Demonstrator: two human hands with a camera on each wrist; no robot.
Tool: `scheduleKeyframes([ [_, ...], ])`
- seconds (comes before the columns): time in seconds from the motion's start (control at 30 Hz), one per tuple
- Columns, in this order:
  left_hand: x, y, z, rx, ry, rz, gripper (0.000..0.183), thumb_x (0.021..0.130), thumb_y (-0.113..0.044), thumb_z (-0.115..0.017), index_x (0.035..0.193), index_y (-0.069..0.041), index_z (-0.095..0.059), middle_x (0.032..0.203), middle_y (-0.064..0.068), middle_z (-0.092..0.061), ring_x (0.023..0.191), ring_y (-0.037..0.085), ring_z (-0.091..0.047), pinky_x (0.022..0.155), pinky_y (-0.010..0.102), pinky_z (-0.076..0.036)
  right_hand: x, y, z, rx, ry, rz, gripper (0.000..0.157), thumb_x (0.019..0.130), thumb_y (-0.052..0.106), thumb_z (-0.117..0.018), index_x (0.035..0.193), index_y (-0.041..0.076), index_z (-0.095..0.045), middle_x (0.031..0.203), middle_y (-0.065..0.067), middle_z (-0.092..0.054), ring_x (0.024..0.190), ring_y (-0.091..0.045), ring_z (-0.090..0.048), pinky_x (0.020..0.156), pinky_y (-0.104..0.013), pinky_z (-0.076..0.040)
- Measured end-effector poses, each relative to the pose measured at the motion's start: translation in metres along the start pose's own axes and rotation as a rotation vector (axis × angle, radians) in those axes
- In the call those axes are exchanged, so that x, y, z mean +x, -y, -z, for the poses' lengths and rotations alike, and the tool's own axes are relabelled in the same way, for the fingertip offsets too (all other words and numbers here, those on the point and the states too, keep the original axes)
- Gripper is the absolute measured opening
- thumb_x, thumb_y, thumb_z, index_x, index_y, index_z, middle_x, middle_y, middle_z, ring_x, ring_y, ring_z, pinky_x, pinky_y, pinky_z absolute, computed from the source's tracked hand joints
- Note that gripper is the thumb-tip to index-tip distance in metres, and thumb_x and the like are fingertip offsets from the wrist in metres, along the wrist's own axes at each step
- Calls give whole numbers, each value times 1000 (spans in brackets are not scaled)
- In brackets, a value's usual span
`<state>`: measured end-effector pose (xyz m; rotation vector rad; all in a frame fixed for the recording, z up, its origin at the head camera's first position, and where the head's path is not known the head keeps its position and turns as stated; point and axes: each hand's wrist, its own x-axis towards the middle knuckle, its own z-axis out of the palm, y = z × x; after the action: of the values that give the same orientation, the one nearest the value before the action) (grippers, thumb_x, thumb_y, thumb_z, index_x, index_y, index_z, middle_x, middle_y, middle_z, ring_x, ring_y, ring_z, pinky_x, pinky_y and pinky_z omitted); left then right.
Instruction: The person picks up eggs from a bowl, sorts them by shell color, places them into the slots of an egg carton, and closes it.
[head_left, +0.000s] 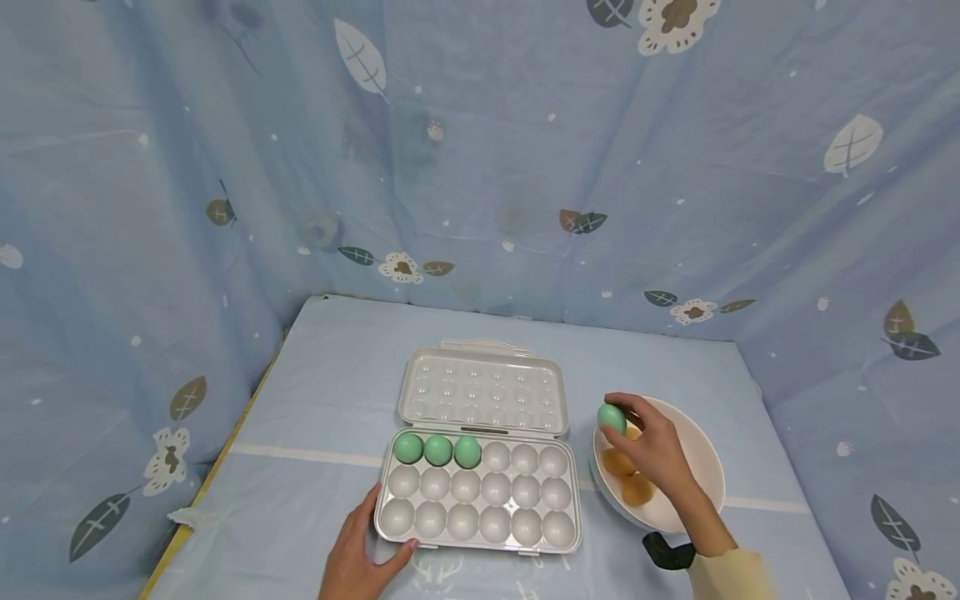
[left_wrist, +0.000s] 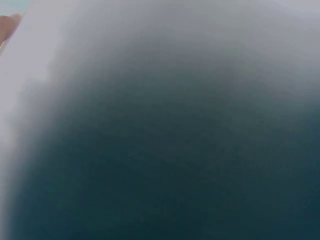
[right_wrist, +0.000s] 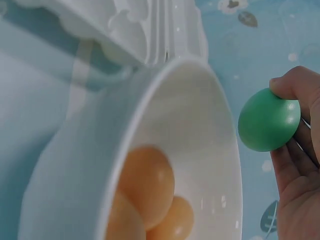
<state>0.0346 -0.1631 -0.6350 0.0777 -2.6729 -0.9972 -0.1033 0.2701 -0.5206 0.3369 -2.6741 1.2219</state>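
Observation:
My right hand (head_left: 660, 446) pinches a green egg (right_wrist: 269, 120) between thumb and fingers, above the left side of a white bowl (head_left: 701, 458). Inside that bowl lie brown-orange eggs (right_wrist: 150, 185). To the left, a white egg box (head_left: 480, 546) stands with its lid folded back. Three green eggs (head_left: 438, 451) fill the left half of its back row; the other cups hold nothing. At the box's front left corner rests my left hand (head_left: 352, 554), thumb along the front edge and fingers by the left side. Blur fills most of the left wrist view.
The see-through lid (head_left: 483, 392) lies flat behind the box, on a light blue tablecloth (head_left: 322, 392). Blue patterned curtains (head_left: 480, 167) hang behind and on both sides. A black wrist strap (head_left: 667, 552) sits close to the bowl's front rim.

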Motion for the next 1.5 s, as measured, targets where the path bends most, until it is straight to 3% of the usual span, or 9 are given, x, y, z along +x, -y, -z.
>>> scheduleKeyframes([
  [0.13,0,0,0,-7,-11,-13,108,65,-43,-98,154,-12,-46,130,11,-65,118,24,-63,98,12,-39,6,8,-10,36,9,14,49,85,2,-83,130,4,-63,128,-15,-67,120,-36,-66,101,-46,-51],
  [0.6,0,-2,1,-9,-4,-6,108,65,-43,-98,155,-12,-45,130,10,-64,119,23,-63,98,13,-40,18,38,-54,204,78,115,43,85,0,-83,124,8,-67,123,-8,-69,115,-27,-66,101,-37,-55],
  [0.67,1,-2,1,-4,-2,-3,108,66,-43,-97,155,-13,-45,130,10,-64,119,23,-63,98,17,-43,19,40,-61,217,80,133,43,85,0,-83,123,10,-68,123,-8,-69,114,-26,-66,100,-37,-55],
  [0.87,1,-2,1,7,3,3,108,66,-44,-97,155,-12,-44,130,10,-64,119,23,-63,94,45,-53,17,42,-88,287,70,185,42,85,-2,-82,123,10,-67,122,-7,-68,112,-25,-66,100,-37,-56],
  [1.07,1,-2,0,-1,9,5,108,66,-44,-97,154,-11,-44,131,10,-64,120,24,-63,95,46,-53,11,53,-115,327,26,246,42,81,-12,-81,119,-2,-67,117,-19,-68,107,-38,-66,96,-47,-57],
  [1.27,0,-1,1,-9,32,17,108,69,-48,-95,155,-11,-42,132,12,-63,121,28,-62,96,54,-54,7,61,-133,358,36,281,41,77,-19,-79,115,-12,-64,113,-29,-67,104,-47,-65,91,-54,-57],
  [1.37,0,0,0,-12,30,19,108,69,-48,-95,155,-12,-42,132,11,-63,121,26,-62,96,47,-53,5,53,-143,368,27,275,43,76,-18,-80,115,-9,-66,113,-25,-68,104,-44,-67,91,-51,-57],
  [1.5,0,0,0,-9,24,24,108,68,-47,-96,155,-13,-43,132,8,-63,121,23,-62,97,36,-51,2,42,-154,349,25,260,43,77,-13,-83,115,1,-68,114,-15,-70,105,-34,-69,95,-39,-59],
])
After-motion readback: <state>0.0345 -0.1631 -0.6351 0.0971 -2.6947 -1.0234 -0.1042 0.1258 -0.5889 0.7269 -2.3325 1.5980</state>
